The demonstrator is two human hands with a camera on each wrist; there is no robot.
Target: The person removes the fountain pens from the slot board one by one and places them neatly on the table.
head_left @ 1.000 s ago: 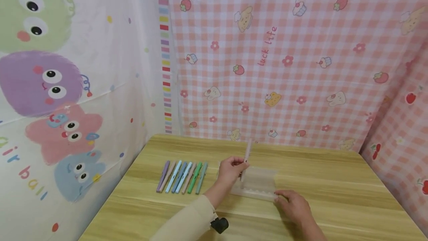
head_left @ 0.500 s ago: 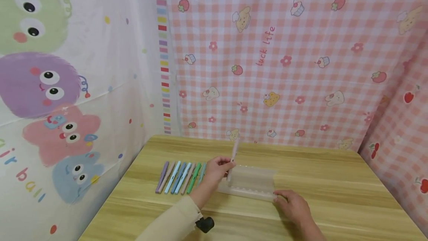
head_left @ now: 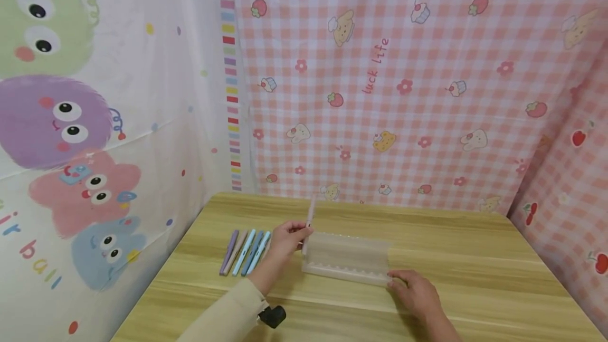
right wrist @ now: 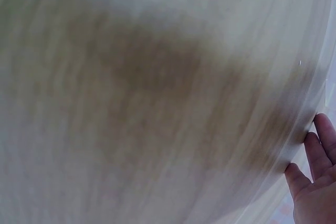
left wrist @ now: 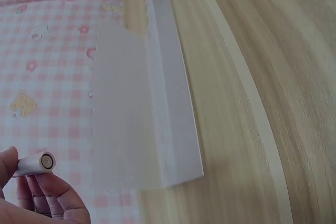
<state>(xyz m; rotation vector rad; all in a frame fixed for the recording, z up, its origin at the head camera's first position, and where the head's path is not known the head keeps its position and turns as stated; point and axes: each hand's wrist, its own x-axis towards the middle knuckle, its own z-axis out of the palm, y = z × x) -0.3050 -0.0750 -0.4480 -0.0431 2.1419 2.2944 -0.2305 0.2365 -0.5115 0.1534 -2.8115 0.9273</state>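
My left hand [head_left: 285,241] pinches a pale pink pen [head_left: 311,212] between thumb and fingers, upright at the left end of a translucent plastic pen case [head_left: 347,277]. In the left wrist view, the pen [left wrist: 37,164] points its round end towards the case [left wrist: 176,93], apart from it. A row of scalloped notches runs along the case's front strip, and a clear sheet lies behind it. At the right end, my right hand [head_left: 418,292] grips the case's corner with thumb and fingers. The right wrist view shows that hand [right wrist: 315,182] only at its edge.
Left of the case, several capped pens lie side by side, among them a purple pen [head_left: 229,252] and a light blue pen [head_left: 244,252]; my left hand and forearm hide others. Patterned cloth [head_left: 380,94] hangs behind the wooden table [head_left: 499,278].
My left hand has carried the pale pink pen leftward along the case to its left end, now covering the green pens. My right hand has stayed at the case's right corner.
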